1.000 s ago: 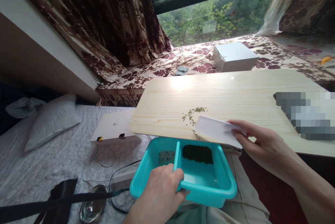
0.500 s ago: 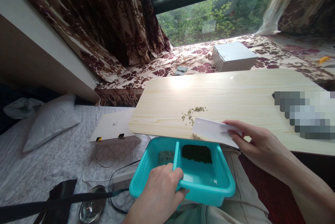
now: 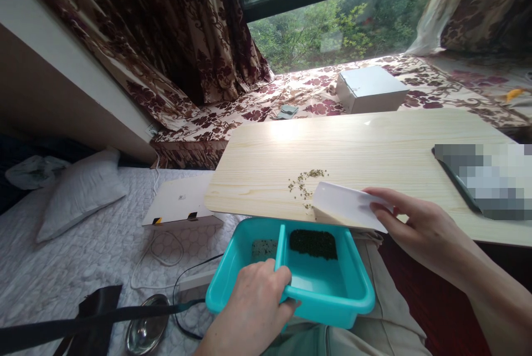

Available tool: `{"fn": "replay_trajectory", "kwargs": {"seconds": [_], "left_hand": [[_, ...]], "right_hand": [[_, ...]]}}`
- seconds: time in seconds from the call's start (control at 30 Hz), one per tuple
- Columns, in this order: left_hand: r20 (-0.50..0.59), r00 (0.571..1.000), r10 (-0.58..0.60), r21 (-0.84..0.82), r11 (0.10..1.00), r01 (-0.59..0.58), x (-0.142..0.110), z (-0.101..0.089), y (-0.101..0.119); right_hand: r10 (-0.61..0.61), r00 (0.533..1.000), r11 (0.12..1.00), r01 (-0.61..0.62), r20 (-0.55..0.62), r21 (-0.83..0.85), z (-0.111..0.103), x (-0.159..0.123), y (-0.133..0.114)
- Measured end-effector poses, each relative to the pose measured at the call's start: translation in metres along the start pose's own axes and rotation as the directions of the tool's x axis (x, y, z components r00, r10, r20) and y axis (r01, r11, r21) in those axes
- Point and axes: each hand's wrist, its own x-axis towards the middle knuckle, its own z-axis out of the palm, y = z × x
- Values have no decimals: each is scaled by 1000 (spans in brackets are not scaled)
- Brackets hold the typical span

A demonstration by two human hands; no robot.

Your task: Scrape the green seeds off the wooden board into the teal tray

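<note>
My left hand (image 3: 260, 298) grips the near rim of a teal two-compartment bin (image 3: 357, 295), by its divider. In the bin's right compartment lies a heap of small dark green grains (image 3: 313, 244); a thin, pale scatter of bits (image 3: 264, 248) covers part of the left compartment's floor. Between the thumb and fingers of my right hand (image 3: 415, 228) is a white card-like piece (image 3: 344, 203), tilted along the table's near edge above the bin. Loose greenish grains (image 3: 310, 178) are strewn on the wood-grain table (image 3: 353, 145), just left of the white piece.
A dark-edged device (image 3: 461, 184), partly blurred out, lies at the table's right. Behind stands a white box (image 3: 372, 90) on the window ledge. To the left, a flat white box (image 3: 178, 198), a cable, a metal bowl (image 3: 147, 325) and a pillow (image 3: 83, 195) rest on the bed.
My right hand has shifted slightly right with the white piece, uncovering a few grains near the table edge. My left hand and the bin stay where they were.
</note>
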Motion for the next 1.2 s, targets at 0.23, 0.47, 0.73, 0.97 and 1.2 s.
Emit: {"fn": "replay_trajectory", "kwargs": {"seconds": [0.23, 0.47, 0.73, 0.97, 1.2], "left_hand": [[-11, 1000, -3, 4, 1000, 3, 0, 3, -2], [-14, 1000, 0, 8, 1000, 0, 2, 3, -3], [-7, 1000, -8, -2, 1000, 8, 1, 0, -1], [-24, 1000, -6, -6, 1000, 6, 1, 2, -4], [-25, 1000, -8, -12, 1000, 7, 0, 3, -4]], "right_hand": [[6, 1000, 1000, -6, 9, 8, 2, 2, -2], [-4, 1000, 1000, 4, 29, 15, 6, 4, 0], [1, 999, 1000, -1, 38, 14, 5, 6, -2], [-29, 996, 999, 26, 88, 26, 8, 8, -10], [-28, 999, 1000, 28, 36, 13, 4, 2, -10]]}}
